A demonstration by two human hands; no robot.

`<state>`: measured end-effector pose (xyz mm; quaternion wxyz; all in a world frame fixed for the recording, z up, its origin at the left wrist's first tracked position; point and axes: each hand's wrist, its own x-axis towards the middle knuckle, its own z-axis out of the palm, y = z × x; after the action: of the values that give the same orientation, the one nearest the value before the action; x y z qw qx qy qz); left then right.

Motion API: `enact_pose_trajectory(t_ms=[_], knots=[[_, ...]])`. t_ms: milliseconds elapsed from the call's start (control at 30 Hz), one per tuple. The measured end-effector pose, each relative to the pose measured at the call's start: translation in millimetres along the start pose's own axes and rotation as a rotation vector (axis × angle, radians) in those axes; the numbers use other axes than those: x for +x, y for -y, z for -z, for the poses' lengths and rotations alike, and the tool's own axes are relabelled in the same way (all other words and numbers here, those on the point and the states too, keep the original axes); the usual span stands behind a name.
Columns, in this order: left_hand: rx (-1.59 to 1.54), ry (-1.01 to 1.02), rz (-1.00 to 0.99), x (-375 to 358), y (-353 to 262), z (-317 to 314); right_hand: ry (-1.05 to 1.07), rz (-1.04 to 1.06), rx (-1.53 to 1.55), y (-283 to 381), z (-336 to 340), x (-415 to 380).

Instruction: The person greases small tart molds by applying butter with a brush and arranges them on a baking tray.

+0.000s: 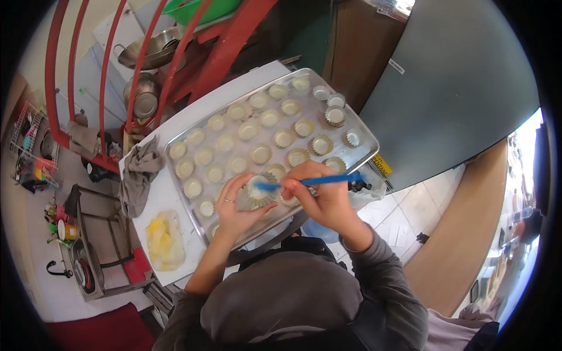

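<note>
Over on the far left of the white table [175, 257] there's a grey rag [139, 172] bunched at the edge and a plastic bag of yellow butter or grease [164, 238] lying just beside the metal tray [363, 153]. The tray is packed with rows of little fluted tart tins [246, 131], most already pale and coated, with a few bare shiny ones [335, 116] stacked at the far right.

The left hand [234, 207] has its fingers curled around one tin [261, 188], held just above the tray's near edge. The right hand [325, 196] is pinched tight on a blue brush [319, 181], bristles down inside that tin.

Probably the trick here is tilting the tin and turning it slowly so the brush gets into every flute, not just the bottom.
</note>
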<state>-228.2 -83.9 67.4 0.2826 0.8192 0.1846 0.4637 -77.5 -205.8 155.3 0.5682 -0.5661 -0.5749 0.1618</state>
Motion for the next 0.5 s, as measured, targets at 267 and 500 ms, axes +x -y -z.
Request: enact_pose_trajectory(t_ms=[267,500], knots=[[-0.12,0.18,0.157,40.9,-8.9,-72.8,-0.293,-0.139,0.257,-32.0,90.3,-40.9],[-0.12,0.687,-0.105,95.9,9.1,-220.7,-0.912,-0.239,0.044,-58.9,188.2,-123.2]])
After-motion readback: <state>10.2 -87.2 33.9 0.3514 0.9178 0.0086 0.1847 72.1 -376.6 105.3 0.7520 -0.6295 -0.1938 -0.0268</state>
